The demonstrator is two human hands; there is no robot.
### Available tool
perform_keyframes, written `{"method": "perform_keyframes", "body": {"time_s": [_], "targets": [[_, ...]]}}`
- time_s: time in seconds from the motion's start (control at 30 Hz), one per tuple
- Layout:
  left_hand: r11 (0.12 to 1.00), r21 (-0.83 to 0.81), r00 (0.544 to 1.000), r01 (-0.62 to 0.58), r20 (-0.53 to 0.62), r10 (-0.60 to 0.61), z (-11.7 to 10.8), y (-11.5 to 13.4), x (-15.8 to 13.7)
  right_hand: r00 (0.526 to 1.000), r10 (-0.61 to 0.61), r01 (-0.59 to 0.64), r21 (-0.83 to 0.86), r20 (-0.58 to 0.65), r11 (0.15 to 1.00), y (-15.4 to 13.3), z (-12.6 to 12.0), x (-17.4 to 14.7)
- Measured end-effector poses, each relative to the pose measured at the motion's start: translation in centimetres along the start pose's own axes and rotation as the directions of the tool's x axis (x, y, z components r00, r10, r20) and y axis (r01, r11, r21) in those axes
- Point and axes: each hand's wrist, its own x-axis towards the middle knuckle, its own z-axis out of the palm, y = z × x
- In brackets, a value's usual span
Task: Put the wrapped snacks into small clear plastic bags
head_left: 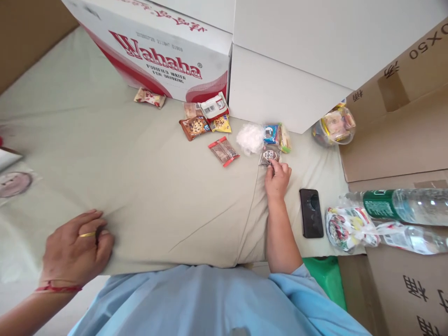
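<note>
Near the table's right side, my right hand [277, 179] pinches the near edge of a small dark snack packet [270, 154] with a printed label. Just beyond it are a blue snack packet [271, 134], a green and yellow packet [284, 139] and a crumpled white plastic bag [250, 138]. My left hand [75, 245], with a gold ring and a red string bracelet, rests palm down at the table's near left. Its fingers are loosely bent and slightly apart, and nothing shows in them.
A red-edged packet [224, 151], a brown cookie packet [195, 127] and others lie before the Wahaha carton [157, 56]. Further right are a phone [311, 213], a tub of snacks [335, 126] and a plastic bottle [413, 205]. A brown carton [395, 140] walls the right side.
</note>
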Motion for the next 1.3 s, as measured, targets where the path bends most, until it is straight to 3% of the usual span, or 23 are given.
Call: {"method": "perform_keyframes", "body": {"time_s": [0.27, 0.57, 0.77, 0.87, 0.97, 1.03, 1.1, 1.2, 1.3], "targets": [[0.999, 0.009, 0.999, -0.041, 0.010, 0.040, 0.0, -0.1, 0.0, 0.997, -0.025, 0.026, 0.014, -0.074, 1.000, -0.1, -0.5, -0.1], [0.988, -0.074, 0.989, -0.132, -0.084, 0.126, -0.2, -0.1, 0.0, 0.995, -0.050, 0.051, 0.014, -0.085, 0.999, -1.3, -0.3, -0.1], [0.973, -0.216, 0.994, -0.081, -0.088, 0.063, -0.2, 0.3, -0.6, 0.997, -0.076, 0.077, -0.063, 0.015, 0.995, -6.7, 1.2, 0.8], [0.963, -0.268, 1.000, -0.006, -0.031, -0.003, -0.4, 0.8, -0.9, 0.998, -0.017, 0.026, -0.150, 0.058, 0.988, -10.0, 2.1, 2.1], [0.959, -0.281, 1.000, 0.027, -0.002, -0.029, -0.6, 1.1, -1.0, 0.998, 0.023, -0.013, -0.172, 0.055, 0.985, -12.1, 1.3, 3.8], [0.955, -0.294, 0.999, 0.034, 0.000, -0.036, -0.7, 1.2, -1.1, 0.999, -0.030, 0.031, -0.075, 0.019, 0.997, -12.8, -0.4, 4.7], [0.951, -0.306, 0.999, 0.042, 0.000, -0.044, -0.7, 1.3, -1.2, 0.999, -0.047, 0.046, 0.136, 0.000, 0.990, -13.0, -2.5, 5.4], [0.954, -0.298, 0.999, 0.042, -0.012, -0.047, -0.7, 1.4, -1.3, 0.986, 0.097, -0.152, 0.475, 0.138, 0.867, -13.0, -4.8, 5.6], [0.956, -0.294, 0.999, 0.026, -0.026, -0.035, -0.5, 1.2, -1.4, 0.938, 0.201, -0.334, 0.586, 0.281, 0.738, -13.0, -5.8, 4.8]]}}
